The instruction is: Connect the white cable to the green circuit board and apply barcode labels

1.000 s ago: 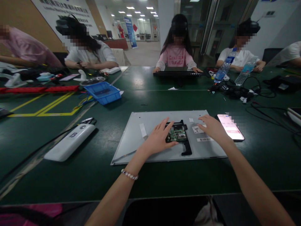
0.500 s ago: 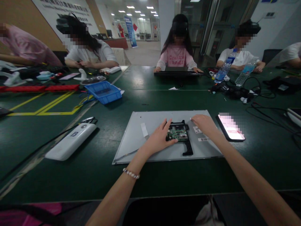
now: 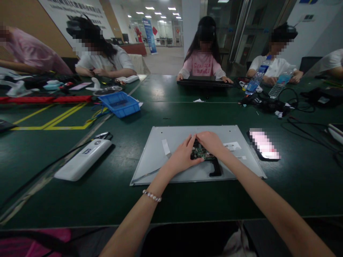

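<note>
A green circuit board in a black plastic frame lies on a flat grey panel. My left hand spans the board's left side, thumb along its near edge and fingers at the far left corner, holding it. Over the board's far edge, my right hand is closed, fingertips bunched close to my left fingertips. Whatever those right fingers pinch, if anything, is hidden. White labels and a white strip are stuck on the panel.
A white power bank with a cable lies left, a lit phone right. Farther off are a blue basket, water bottles and black cables. A person opposite has both hands on a black flat device.
My right hand has moved left from the panel's upper right onto the far part of the circuit board. My left hand keeps its place on the board.
</note>
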`<state>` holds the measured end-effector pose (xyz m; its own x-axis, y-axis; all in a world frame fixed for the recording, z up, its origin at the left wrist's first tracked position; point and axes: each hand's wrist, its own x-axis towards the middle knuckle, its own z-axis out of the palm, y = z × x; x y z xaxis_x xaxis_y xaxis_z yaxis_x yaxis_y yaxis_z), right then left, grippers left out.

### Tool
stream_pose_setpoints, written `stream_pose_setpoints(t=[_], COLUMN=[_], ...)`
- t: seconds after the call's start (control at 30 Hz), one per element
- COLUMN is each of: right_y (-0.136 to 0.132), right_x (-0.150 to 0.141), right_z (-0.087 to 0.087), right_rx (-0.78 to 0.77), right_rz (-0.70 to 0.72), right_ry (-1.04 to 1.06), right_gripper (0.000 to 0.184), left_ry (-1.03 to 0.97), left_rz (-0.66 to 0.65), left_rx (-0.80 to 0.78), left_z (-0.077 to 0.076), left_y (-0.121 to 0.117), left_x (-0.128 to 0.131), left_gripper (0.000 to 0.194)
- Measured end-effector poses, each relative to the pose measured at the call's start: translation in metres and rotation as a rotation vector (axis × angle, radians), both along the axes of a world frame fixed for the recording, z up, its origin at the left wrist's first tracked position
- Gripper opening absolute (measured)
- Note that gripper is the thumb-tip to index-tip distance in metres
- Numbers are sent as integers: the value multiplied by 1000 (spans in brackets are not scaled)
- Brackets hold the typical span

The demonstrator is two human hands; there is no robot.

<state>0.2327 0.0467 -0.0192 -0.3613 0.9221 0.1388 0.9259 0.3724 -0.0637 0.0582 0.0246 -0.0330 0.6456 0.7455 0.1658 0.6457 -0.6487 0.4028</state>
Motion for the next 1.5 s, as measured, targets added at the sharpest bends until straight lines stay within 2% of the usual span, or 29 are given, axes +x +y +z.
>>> stream_pose_setpoints(t=[0.23, 0.53, 0.7, 0.8, 0.9, 1.0, 1.1, 1.2, 1.33, 1.5], right_y=[1, 2, 0, -4, -10, -16, -23, -30, -36, -37], right_x=[-2, -8, -4, 1, 20, 55, 95, 123, 133, 130], right_z=[-2, -7, -3, 2, 7, 7, 0, -10, -19, -20], right_rx=[-39, -28, -41, 3, 20, -45, -70, -135, -222, -269], right_rz=[-12, -32, 4, 12, -72, -158, -208, -220, -213, -264], right_ry=[13, 83, 115, 166, 206, 203, 202, 236, 359, 379], right_gripper=[30, 28, 26, 29, 31, 31, 33, 37, 41, 27], left_ry=[11, 54, 47, 59, 77, 75, 81, 103, 94, 101], left_rz=[-14, 2, -18, -15, 5, 24, 35, 14, 8, 13], left_rx=[17, 18, 16, 17, 20, 3, -17, -14, 2, 10], left_z=[4, 1, 3, 3, 2, 4, 8, 11, 10, 8], left_y=[-2, -1, -1, -1, -2, -4, -5, -5, -5, -5], left_x=[0, 2, 1, 0, 0, 0, 0, 0, 1, 1], left_gripper=[97, 97, 94, 95, 97, 97, 95, 95, 93, 91])
